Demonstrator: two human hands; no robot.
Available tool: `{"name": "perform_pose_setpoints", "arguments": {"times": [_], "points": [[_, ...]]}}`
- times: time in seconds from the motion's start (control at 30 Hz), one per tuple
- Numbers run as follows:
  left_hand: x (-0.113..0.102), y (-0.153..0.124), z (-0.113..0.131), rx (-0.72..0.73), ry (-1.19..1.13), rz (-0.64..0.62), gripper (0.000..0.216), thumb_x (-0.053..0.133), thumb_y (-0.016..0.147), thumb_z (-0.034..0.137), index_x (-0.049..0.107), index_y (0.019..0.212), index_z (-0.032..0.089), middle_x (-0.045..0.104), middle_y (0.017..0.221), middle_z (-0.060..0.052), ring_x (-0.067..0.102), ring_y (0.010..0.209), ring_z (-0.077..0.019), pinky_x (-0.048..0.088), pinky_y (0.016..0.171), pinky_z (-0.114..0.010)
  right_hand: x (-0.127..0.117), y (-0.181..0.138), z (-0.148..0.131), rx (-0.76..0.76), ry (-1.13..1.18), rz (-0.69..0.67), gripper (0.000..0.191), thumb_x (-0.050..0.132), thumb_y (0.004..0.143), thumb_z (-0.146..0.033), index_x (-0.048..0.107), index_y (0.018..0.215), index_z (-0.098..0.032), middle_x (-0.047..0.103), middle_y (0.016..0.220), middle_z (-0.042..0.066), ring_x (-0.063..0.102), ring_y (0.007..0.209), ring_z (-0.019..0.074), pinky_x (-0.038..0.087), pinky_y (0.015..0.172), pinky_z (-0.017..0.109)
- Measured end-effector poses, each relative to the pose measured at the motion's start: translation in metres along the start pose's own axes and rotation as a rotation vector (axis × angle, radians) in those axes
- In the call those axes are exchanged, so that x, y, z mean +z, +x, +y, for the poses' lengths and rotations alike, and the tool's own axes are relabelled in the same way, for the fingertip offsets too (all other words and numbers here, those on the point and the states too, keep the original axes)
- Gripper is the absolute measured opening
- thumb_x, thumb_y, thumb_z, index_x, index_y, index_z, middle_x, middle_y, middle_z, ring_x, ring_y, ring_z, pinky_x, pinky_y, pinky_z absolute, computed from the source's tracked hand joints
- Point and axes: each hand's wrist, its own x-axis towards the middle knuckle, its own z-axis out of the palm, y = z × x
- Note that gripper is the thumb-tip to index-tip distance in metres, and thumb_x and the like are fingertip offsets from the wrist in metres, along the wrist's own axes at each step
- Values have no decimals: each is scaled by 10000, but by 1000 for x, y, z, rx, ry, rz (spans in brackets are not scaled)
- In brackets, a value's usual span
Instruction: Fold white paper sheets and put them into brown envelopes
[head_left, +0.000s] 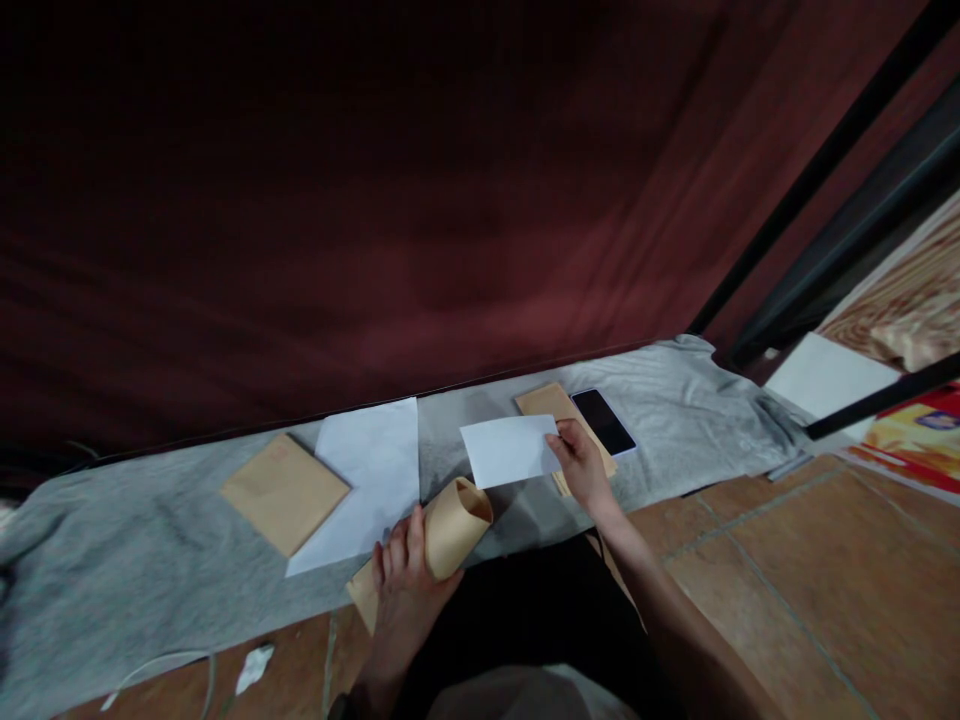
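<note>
My left hand (pixel 409 570) is wrapped over a brown paper envelope (pixel 456 525), whose mouth gapes toward the upper right. The lower part of this envelope is hidden under my palm. Between thumb and fingers, my right hand (pixel 581 462) pinches the right edge of a small white sheet of paper (pixel 510 450). The sheet is held just above and right of the envelope's mouth, outside it. Beneath my right hand lies a stack of brown envelopes (pixel 541 400), partly covered by the sheet and the hand.
A phone (pixel 604 420) lies beside the stack on the grey cloth (pixel 667 400). Farther left, another brown envelope (pixel 285 492) overlaps large white paper (pixel 371 460). A dark red curtain (pixel 450 250) rises behind. On the tiled floor are a crumpled tissue (pixel 255 668) and a cable (pixel 165 657).
</note>
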Motion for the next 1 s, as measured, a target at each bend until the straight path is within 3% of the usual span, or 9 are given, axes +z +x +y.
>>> {"name": "perform_pose_setpoints", "arguments": {"times": [0.1, 0.3, 0.4, 0.53, 0.67, 0.77, 0.9, 1.0], "points": [[-1, 2, 0, 4, 28, 12, 1003, 692, 782, 387, 174, 1591, 96, 534, 1350, -220, 506, 1268, -385, 336, 1123, -564, -1, -12, 2, 40, 46, -51, 235, 585, 902, -461, 576, 870, -228, 613, 788, -5, 570, 733, 168, 439, 668, 260], [-10, 6, 3, 51, 96, 21, 844, 659, 827, 378, 323, 1549, 100, 525, 1399, -235, 486, 1303, -403, 274, 1151, -603, -5, -25, 2, 0, -169, -201, 244, 545, 942, -447, 660, 932, -232, 667, 802, 5, 608, 735, 180, 447, 655, 262], [-11, 8, 3, 24, 88, 44, 842, 650, 835, 397, 324, 1549, 88, 538, 1385, -238, 494, 1292, -402, 283, 1145, -601, -13, -20, 1, -9, -205, -266, 236, 524, 954, -412, 677, 927, -234, 687, 816, 9, 624, 751, 183, 452, 653, 259], [-10, 10, 4, 48, 46, 40, 849, 659, 821, 383, 331, 1545, 85, 535, 1392, -238, 467, 1329, -403, 251, 1167, -603, -20, -14, 3, 20, -201, -314, 222, 524, 943, -382, 661, 859, -229, 639, 722, -14, 587, 672, 163, 412, 588, 245], [-8, 15, 11, 102, -24, 54, 825, 666, 812, 388, 365, 1529, 114, 513, 1422, -234, 436, 1369, -409, 222, 1180, -617, -7, -22, 4, 52, -167, -332, 215, 530, 925, -348, 641, 793, -221, 578, 651, -29, 539, 600, 143, 381, 549, 246], [-5, 21, 21, 114, -91, 105, 865, 670, 801, 428, 349, 1540, 113, 503, 1429, -239, 431, 1374, -411, 227, 1181, -619, 12, -35, -2, 31, -159, -310, 203, 545, 929, -335, 679, 831, -220, 652, 763, 4, 605, 687, 162, 457, 629, 267], [-2, 28, 31, 157, -121, 137, 886, 680, 780, 407, 343, 1545, 115, 496, 1436, -241, 436, 1375, -410, 231, 1185, -612, 31, -49, -11, -104, -174, -237, 121, 606, 897, -257, 712, 848, -224, 674, 1156, 73, 641, 1053, 209, 488, 937, 333], [-3, 31, 34, 196, -99, 147, 905, 683, 771, 384, 322, 1548, 95, 483, 1440, -261, 429, 1384, -417, 238, 1182, -613, 35, -53, -12, -64, -193, -239, 154, 565, 893, -177, 705, 859, -232, 667, 1027, 54, 649, 961, 184, 499, 882, 306]]}}
